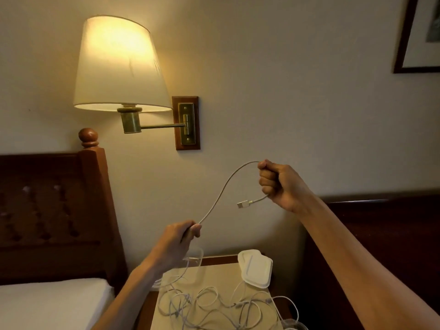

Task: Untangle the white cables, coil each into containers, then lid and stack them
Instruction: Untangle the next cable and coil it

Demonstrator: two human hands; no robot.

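Observation:
I hold one white cable [222,186] up in the air in front of the wall. My right hand [278,184] grips it in a fist near its end, and the USB plug [242,204] sticks out to the left below that fist. My left hand [181,236] pinches the same cable lower down, and the cable arcs between the two hands. Below, a tangle of white cables [214,306] lies on the nightstand [221,270]. Stacked white lids [256,267] rest at its back right. A clear container [194,260] stands partly hidden behind my left wrist.
A lit wall lamp [119,65] hangs on a brass arm above left. A wooden headboard [54,210] and white mattress [47,303] stand at the left, another dark headboard [385,234] at the right. A framed picture [419,36] hangs top right.

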